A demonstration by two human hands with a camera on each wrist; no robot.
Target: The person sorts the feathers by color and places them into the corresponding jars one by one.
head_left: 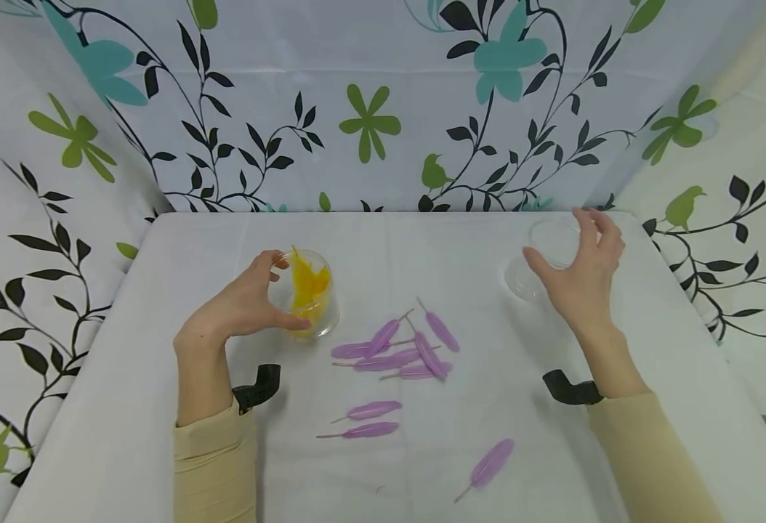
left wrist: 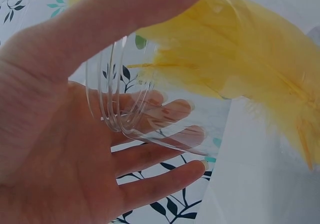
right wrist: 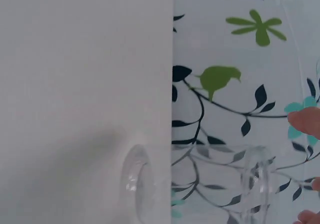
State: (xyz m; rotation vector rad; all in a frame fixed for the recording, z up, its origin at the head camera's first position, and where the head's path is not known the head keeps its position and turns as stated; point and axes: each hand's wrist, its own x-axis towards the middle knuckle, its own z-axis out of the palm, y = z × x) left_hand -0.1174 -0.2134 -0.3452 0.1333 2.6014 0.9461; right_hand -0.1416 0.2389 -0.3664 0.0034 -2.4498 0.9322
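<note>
My left hand (head_left: 239, 298) grips a clear glass jar (head_left: 329, 309) at the left, thumb across its near side and fingers behind it. Yellow feathers (head_left: 306, 283) fill the jar and stick up past its rim; the left wrist view shows them (left wrist: 225, 43) close up, with the fingers seen through the glass (left wrist: 117, 88). At the far right, a second clear jar (head_left: 522, 280) stands with nothing visible inside. My right hand (head_left: 582, 272) is spread above it, thumb and fingers apart. In the right wrist view the fingertips (right wrist: 305, 121) sit to one side of that jar (right wrist: 257, 194).
Several purple feathers lie in a loose pile (head_left: 396, 356) mid-table. Two more (head_left: 370, 421) lie nearer the front, and a single purple feather (head_left: 490, 463) is at the front right. A patterned curtain (head_left: 370, 73) hangs behind the white table (head_left: 461, 247) and along its sides.
</note>
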